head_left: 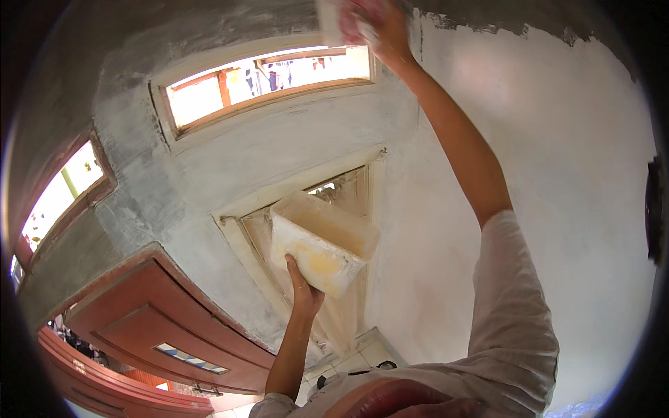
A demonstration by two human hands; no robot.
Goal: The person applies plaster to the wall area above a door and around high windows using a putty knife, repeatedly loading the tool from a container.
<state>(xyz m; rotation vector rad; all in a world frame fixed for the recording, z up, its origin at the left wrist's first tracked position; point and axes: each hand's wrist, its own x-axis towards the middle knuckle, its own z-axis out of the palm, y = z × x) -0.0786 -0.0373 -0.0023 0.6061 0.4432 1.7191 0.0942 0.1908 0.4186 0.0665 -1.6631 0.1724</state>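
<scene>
My left hand [305, 292] grips a white rectangular plastic tub [310, 254] from below, with its thumb up against the near wall. Yellowish and pale smears mark the tub, and it tilts with its open top facing up and away. High above, my right hand [392, 40] is raised on a stretched arm to the wall over the window. Its fingers close round a flat pink and white thing [341, 22], too smeared by motion to name. Around that hand the wall [209, 38] is dark grey.
A lit window [268, 80] with a wooden frame lies just left of my right hand; another window [66, 191] is farther left. Below stands a red-brown door [174, 324]. A pale-framed door [348, 306] is behind the tub. White coating covers the right wall [571, 174].
</scene>
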